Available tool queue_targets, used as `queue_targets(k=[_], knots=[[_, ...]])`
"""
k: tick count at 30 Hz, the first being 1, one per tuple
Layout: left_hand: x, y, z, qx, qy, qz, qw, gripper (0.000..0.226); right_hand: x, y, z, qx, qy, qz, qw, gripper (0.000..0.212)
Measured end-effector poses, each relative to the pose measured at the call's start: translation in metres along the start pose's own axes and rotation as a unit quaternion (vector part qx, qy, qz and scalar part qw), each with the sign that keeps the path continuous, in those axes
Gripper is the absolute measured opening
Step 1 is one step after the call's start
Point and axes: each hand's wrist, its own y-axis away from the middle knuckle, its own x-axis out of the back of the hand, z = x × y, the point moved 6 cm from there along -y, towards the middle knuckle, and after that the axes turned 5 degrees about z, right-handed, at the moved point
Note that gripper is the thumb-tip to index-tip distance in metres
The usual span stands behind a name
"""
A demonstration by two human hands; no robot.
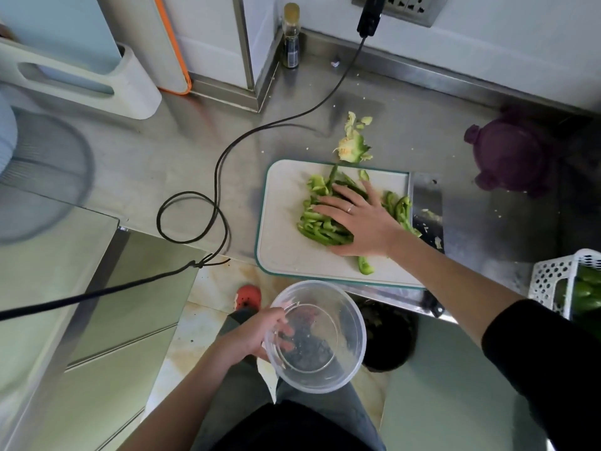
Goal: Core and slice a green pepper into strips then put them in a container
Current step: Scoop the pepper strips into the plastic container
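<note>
**Sweeping strips toward container**

Right hand [361, 219] lies flat, fingers spread, on pepper strips [320, 227] on cutting board [283, 245]. Left hand [260, 336] grips empty clear container [315, 336] at near desk edge. Strips look light, limp, slippery: scoop the bunch from underneath.

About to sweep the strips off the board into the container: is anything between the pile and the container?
Nothing visible does. The right hand lies flat on the pepper strips; the left hand holds the empty clear container just below the cutting board's near edge. One stray strip lies near that edge.
</note>
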Motion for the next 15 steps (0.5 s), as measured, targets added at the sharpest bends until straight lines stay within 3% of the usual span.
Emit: queue_targets(k=[6,10,15], knots=[[0.000,0.001,0.002,-0.013,0.032,0.043,0.998,0.058,0.004,0.029,-0.020,-0.151,-0.139,0.151,0.967,0.073],[-0.001,-0.002,0.001,-0.019,0.058,0.072,0.996,0.038,-0.011,0.023,-0.020,-0.201,-0.177,0.079,0.960,0.077],[-0.006,0.002,0.001,-0.060,0.097,0.100,0.988,0.050,-0.002,0.017,-0.023,-0.163,-0.164,0.099,0.968,0.071]])
